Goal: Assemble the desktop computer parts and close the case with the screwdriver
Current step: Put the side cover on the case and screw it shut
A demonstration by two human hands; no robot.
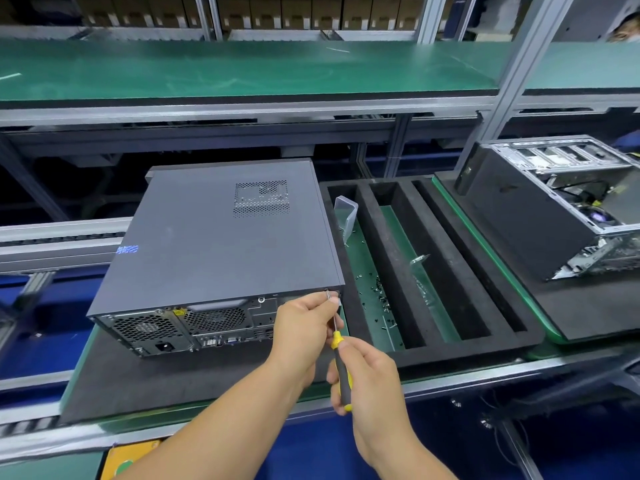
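At the rear right corner of the dark grey metal desktop computer case, my right hand has a clenched grip round the yellow-and-black handle of the screwdriver, whose thin steel shaft runs up toward the corner. My left hand pinches that shaft near its tip, steadying it against what I take to be a small screw at the case's back edge; the screw itself is too small to make out. The side panel already lies flat and flush on the case, so I judge the inside assembly done and the closing screws under way. Just beside the case on the counter, a black foam tray holds loose dark screws in its nearest slot. Further right sits a second, open computer chassis.
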